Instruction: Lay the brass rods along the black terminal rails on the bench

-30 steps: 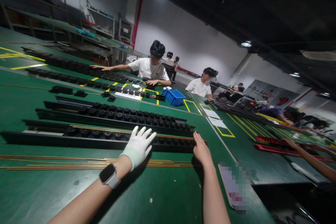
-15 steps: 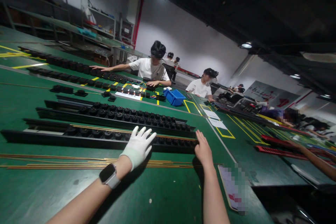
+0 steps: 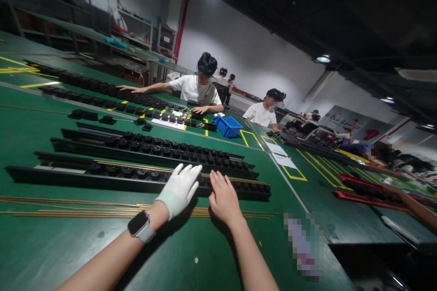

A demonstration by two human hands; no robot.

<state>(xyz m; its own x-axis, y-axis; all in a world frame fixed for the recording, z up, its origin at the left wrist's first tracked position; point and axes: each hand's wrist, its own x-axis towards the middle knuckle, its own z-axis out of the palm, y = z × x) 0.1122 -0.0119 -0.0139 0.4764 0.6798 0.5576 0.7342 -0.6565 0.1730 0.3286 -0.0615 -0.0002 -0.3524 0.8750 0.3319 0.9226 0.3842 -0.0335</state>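
My left hand (image 3: 179,190), in a white glove and with a watch on the wrist, lies over the nearest long black channel (image 3: 73,183), fingers extended. Close beside it, my bare right hand (image 3: 223,198) rests on the same channel with its fingers stretched out. A row of round black parts (image 3: 124,171) sits inside this channel. Along its far side runs a thin brass-coloured rod (image 3: 136,168), partly hidden by my hands. Loose brass-coloured rods (image 3: 102,211) lie on the green table just in front. Neither hand visibly grasps anything.
Behind the near channel lie more black channels (image 3: 68,146) filled with round parts. A blue bin (image 3: 228,126) stands farther back near a co-worker in a white shirt (image 3: 200,88). Red strips (image 3: 368,200) lie to the right, and a blurred-out flat object (image 3: 305,248) lies front right.
My right hand has moved left along the channel from its right end to beside my left hand. The left hand stays nearly in place, its fingers now closer together.
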